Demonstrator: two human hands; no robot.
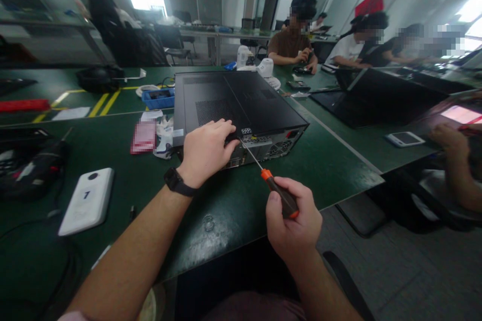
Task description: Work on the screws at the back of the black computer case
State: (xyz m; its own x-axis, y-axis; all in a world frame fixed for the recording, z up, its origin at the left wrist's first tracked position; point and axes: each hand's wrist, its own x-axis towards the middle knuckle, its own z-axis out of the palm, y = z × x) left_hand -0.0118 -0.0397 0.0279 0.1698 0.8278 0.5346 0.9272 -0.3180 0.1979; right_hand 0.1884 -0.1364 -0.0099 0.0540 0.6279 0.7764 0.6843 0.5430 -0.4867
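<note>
A black desktop computer case (pixel 259 98) lies on its side on the green table, with its back panel (pixel 263 148) turned towards me. My left hand (pixel 211 148) rests on the case's near edge. Its fingers stretch over the top, and the thumb points at the back panel, apart from the index finger. In my right hand (pixel 295 215) is a screwdriver (pixel 284 195) with a dark and orange handle, gripped with fingers and thumb. The screwdriver's shaft slants up to the panel's top edge, close to my left fingertips. Whether its tip sits in a screw is too small to tell.
A white power bank (pixel 87 200) lies to the left, beside a dark tool (pixel 33 170) and cables. Left of the case are a blue tray (pixel 158 99) and a pink packet (pixel 143 136). A laptop (pixel 376 93), a phone (pixel 405 139) and people are on the right.
</note>
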